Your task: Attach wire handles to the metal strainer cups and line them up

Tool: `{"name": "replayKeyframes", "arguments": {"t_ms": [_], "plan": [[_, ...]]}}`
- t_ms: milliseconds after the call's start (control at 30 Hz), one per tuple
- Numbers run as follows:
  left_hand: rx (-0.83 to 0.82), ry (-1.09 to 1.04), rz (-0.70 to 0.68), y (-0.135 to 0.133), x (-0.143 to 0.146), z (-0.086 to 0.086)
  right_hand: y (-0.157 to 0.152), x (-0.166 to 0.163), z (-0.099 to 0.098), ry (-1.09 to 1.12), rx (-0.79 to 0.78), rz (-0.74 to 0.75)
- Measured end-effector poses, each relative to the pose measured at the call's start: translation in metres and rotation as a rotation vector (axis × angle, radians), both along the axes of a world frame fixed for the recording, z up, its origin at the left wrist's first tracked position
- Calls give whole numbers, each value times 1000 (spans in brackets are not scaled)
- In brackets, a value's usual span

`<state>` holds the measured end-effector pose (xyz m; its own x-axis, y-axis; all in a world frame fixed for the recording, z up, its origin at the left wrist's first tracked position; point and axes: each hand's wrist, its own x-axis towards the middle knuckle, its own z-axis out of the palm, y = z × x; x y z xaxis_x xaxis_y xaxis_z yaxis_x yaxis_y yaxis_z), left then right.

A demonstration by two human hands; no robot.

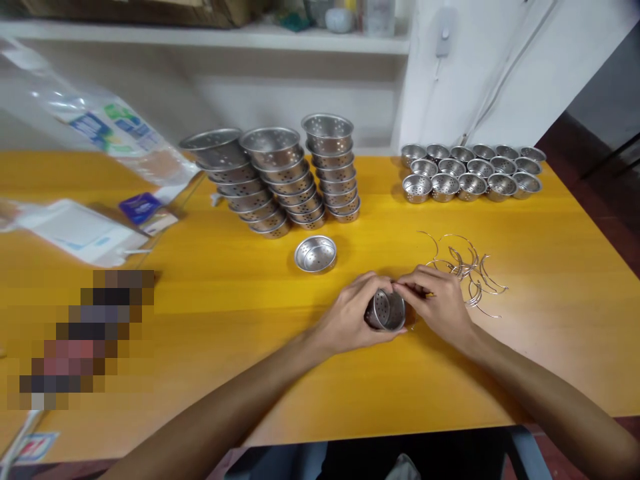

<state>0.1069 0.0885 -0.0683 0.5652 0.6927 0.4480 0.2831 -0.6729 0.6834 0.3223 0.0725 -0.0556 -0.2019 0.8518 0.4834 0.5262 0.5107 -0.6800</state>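
The left hand's fingers [383, 285] grasp a small, round, silver perforated metal cup [396, 315], its mouth tipped toward the viewer. The right hand's fingers [406, 288] touch its rim; I cannot tell whether they pinch anything. A loose left grip or hard push could make the cup slip; the tangled thin, curved silver wires [470, 270] just beyond the right fingers could snag. Blue-and-green print on clear plastic packaging [107, 133], far left of the fingers, is unreadable.

Metal cup [394, 312] partly hidden by the hands [353, 312], plastic bag [125, 130] blurred
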Motion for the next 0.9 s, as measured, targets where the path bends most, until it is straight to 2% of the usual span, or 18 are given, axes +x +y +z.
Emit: {"name": "replayKeyframes", "arguments": {"t_ms": [267, 433, 533, 600, 767, 900], "plan": [[13, -40, 1, 3, 0, 3, 0, -4, 2, 49, -75, -49], [-66, -37, -23, 4, 2, 1, 1, -8, -3, 304, -335, -56], [-109, -55, 3, 5, 3, 1, 5, -6, -1, 480, -486, 34], [-130, -91, 35, 8, 3, 1, 7, -2, 2, 516, -550, 110], [-265, -180, 84, 16, 0, 3, 14, 10, 5, 512, -606, 242], [-381, -189, 84, 18, -2, 4, 17, 12, 0, 422, -649, 358]]}}
